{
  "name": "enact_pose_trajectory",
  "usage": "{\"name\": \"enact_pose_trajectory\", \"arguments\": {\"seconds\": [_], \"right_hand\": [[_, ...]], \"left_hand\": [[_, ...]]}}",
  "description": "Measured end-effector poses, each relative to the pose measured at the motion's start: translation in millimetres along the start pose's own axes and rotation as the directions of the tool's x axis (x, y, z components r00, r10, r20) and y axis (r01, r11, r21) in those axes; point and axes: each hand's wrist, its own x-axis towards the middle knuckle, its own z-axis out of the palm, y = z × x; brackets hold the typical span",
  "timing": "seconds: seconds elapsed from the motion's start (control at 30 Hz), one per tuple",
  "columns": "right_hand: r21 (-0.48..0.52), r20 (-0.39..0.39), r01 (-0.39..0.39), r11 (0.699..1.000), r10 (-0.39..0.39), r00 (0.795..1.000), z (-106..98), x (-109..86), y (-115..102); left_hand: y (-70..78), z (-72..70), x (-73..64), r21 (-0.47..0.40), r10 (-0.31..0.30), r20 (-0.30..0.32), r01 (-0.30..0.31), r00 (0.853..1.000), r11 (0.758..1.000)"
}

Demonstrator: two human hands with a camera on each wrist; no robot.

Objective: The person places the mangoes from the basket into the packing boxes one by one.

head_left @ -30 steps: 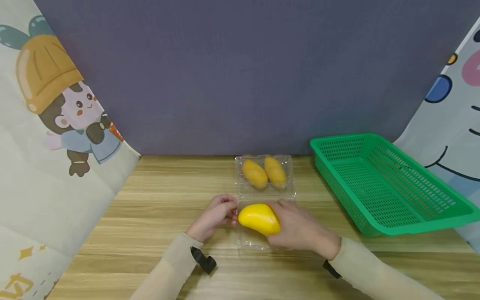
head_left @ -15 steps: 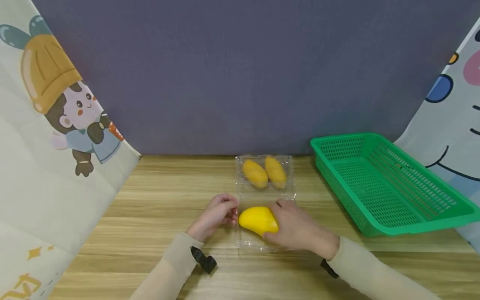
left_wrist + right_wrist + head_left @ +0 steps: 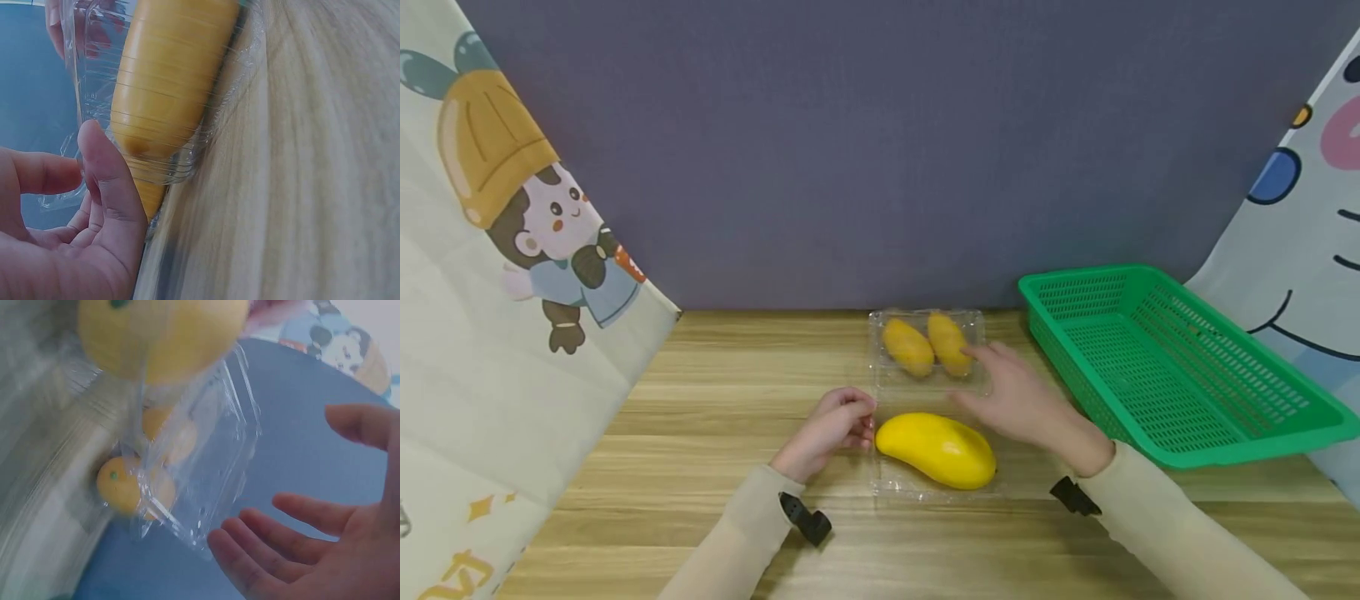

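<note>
A large yellow mango (image 3: 936, 450) lies in the near half of a clear plastic clamshell box (image 3: 917, 492). The raised lid (image 3: 231, 425) stands behind it, and through the lid show two smaller orange-yellow mangoes (image 3: 908, 348). My left hand (image 3: 829, 432) pinches the box's left rim between thumb and finger; in the left wrist view the thumb (image 3: 103, 159) is right at the plastic edge. With fingers spread, my right hand (image 3: 1026, 398) holds nothing and is near the lid's right side, beyond the large mango's right end.
A green perforated basket (image 3: 1120, 417) stands on the wooden table (image 3: 737, 358) at the right. A dark panel (image 3: 850, 150) rises along the table's back edge, with cartoon-printed sheets (image 3: 445, 375) at both sides.
My right hand has let go of the large mango and moved up and right toward the lid. The mango now rests in the near half of the box. My left hand has stayed at the rim.
</note>
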Motion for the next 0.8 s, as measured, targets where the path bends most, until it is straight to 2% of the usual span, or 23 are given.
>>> {"name": "enact_pose_trajectory", "arguments": {"seconds": [0.23,0.4,0.5,0.63,0.8], "right_hand": [[0.071,-0.091,-0.030,0.997,0.036,0.995,-6,11.5,16],[0.165,-0.119,-0.108,0.980,0.129,0.985,-1,16.8,30],[0.222,-0.135,-0.163,0.961,0.195,0.971,4,20.5,40],[0.364,-0.131,-0.225,0.904,0.289,0.948,12,25.6,53],[0.562,-0.061,-0.288,0.775,0.386,0.920,19,29.4,63]], "left_hand": [[0.7,-0.2,-0.3,0.003,0.000,0.000,0.000,1.000,1.000],[-0.3,-0.2,-0.5,-0.002,-0.005,0.000,0.005,1.000,1.000],[-0.5,0.1,-0.7,-0.004,-0.005,0.001,0.005,1.000,1.000],[-0.7,0.3,-1.1,-0.005,-0.007,0.003,0.007,1.000,1.000],[-0.4,1.2,-1.5,-0.009,-0.005,-0.003,0.005,1.000,1.000]]}}
